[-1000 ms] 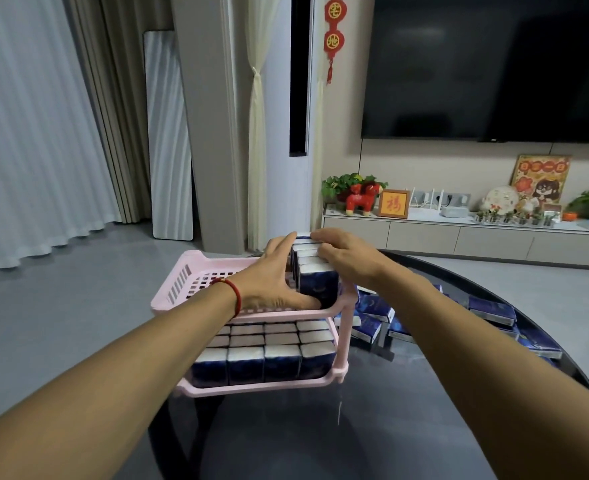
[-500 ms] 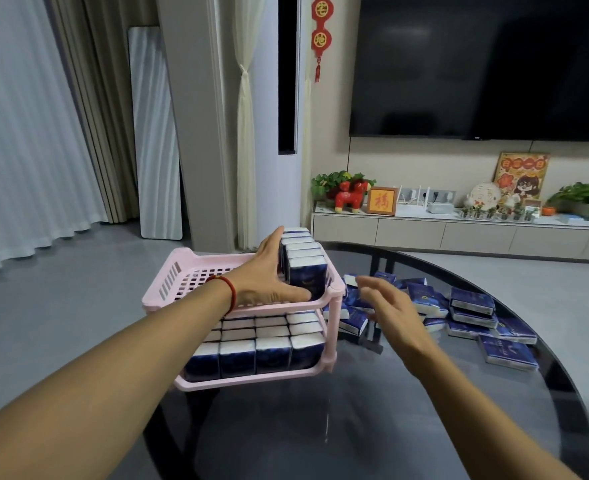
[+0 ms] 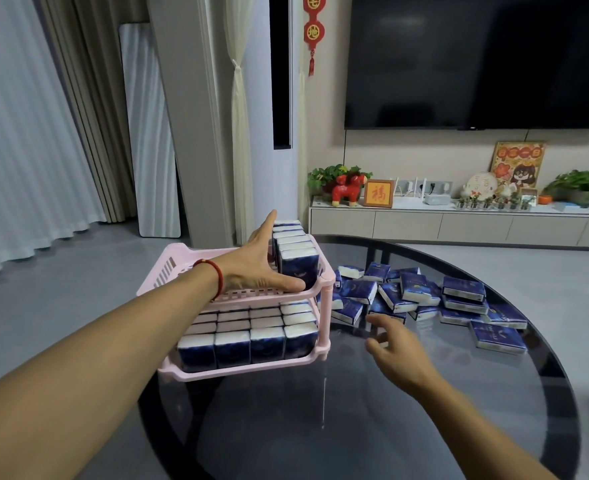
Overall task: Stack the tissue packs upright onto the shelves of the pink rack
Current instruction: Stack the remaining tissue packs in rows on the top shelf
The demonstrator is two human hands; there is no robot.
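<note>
The pink two-shelf rack (image 3: 168, 271) stands on the left part of a round dark glass table (image 3: 355, 427). Its lower shelf is filled with upright blue-and-white tissue packs (image 3: 248, 341). On the top shelf a single row of upright packs (image 3: 296, 252) stands along the right side. My left hand (image 3: 262, 265), fingers straight, presses flat against the left face of that row. Empty and with its fingers loosely spread, my right hand (image 3: 397, 351) hovers over the table just in front of a pile of loose packs (image 3: 407, 296) lying to the right of the rack.
Behind the table runs a low white cabinet (image 3: 459, 223) with ornaments and plants, under a wall-mounted television (image 3: 476, 60). Curtains and a white panel stand at the left. The left half of the rack's top shelf holds nothing.
My right hand has left the top-shelf row and moved down and right toward the loose pile. The left hand stays against the row. The camera view has shifted to the right.
</note>
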